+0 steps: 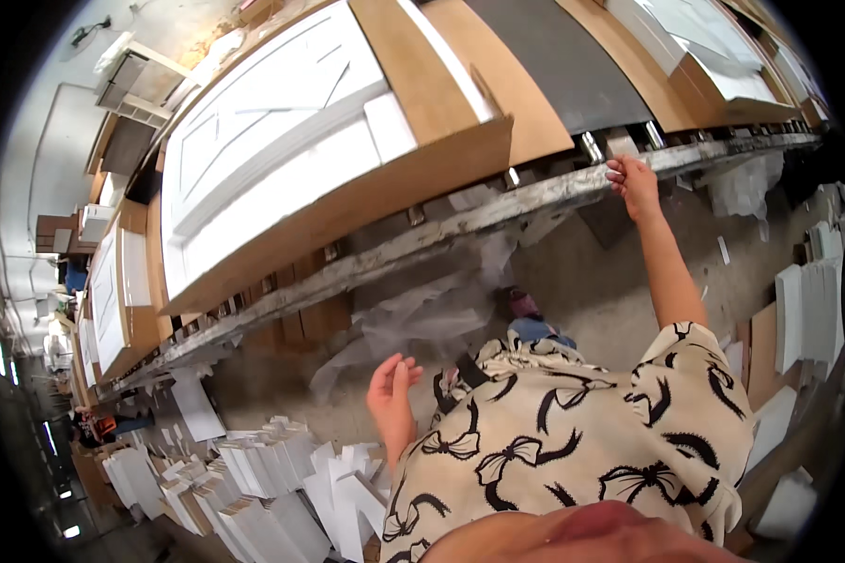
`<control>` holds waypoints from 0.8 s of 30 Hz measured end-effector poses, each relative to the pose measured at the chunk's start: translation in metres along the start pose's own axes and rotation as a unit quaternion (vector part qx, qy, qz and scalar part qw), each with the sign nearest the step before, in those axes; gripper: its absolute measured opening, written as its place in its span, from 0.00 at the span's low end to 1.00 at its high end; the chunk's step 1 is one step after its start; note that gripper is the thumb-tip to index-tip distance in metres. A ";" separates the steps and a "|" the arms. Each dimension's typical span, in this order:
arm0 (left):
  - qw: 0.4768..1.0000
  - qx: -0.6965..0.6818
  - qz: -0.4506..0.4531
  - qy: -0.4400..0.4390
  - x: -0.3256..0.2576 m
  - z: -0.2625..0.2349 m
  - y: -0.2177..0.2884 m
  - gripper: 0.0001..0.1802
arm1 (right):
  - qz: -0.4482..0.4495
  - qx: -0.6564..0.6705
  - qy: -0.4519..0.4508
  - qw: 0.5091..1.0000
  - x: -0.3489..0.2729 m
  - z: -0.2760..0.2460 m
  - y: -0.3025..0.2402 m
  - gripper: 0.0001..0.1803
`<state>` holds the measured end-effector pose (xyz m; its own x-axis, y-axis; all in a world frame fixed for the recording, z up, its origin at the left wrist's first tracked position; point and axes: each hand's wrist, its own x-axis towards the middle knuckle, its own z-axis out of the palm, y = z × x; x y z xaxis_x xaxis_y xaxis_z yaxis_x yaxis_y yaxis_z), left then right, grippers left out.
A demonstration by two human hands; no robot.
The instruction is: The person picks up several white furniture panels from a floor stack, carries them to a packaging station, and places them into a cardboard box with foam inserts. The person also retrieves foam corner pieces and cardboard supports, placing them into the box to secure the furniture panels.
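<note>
My right arm reaches forward to the edge of a roller conveyor (554, 192). My right hand (637, 186) is over its rail with loosely bent fingers, and nothing shows in them. Just beyond the fingertips is a small pale block (622, 143) between the metal rollers; whether they touch it I cannot tell. Low in front of my body my left hand (392, 396) hangs in the air, fingers slightly bent and apart, holding nothing. On the conveyor lies an open cardboard box (422, 174) with white panels (282, 122) inside, left of a dark grey panel (559, 61).
Another open box (723, 94) with white parts lies at the right end. Stacked white boards (263, 469) stand on the floor at lower left, more boards (812, 310) at right. Crumpled clear plastic (413, 324) is under the conveyor. A person (99, 427) is far left.
</note>
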<state>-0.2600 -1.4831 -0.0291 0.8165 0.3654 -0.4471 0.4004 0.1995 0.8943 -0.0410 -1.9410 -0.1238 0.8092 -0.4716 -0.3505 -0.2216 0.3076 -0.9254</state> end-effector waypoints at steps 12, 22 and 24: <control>0.978 -0.166 0.059 0.115 -0.022 -0.285 -0.084 0.13 | -0.068 -0.578 -0.484 0.653 -0.263 0.160 0.327 0.16; 0.886 -0.293 -0.020 0.358 -0.092 -0.442 -0.187 0.12 | -0.109 -0.700 -0.582 0.400 -0.291 0.380 0.394 0.14; 0.862 -0.328 -0.019 0.387 -0.072 -0.457 -0.181 0.13 | -0.134 -0.707 -0.576 0.388 -0.292 0.427 0.405 0.13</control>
<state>-0.5816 -1.1303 -0.1659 0.1838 0.7935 -0.5801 -0.1073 0.6028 0.7906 -0.1348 -1.3251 -0.3346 0.4316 0.6028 -0.6711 0.5362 -0.7697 -0.3465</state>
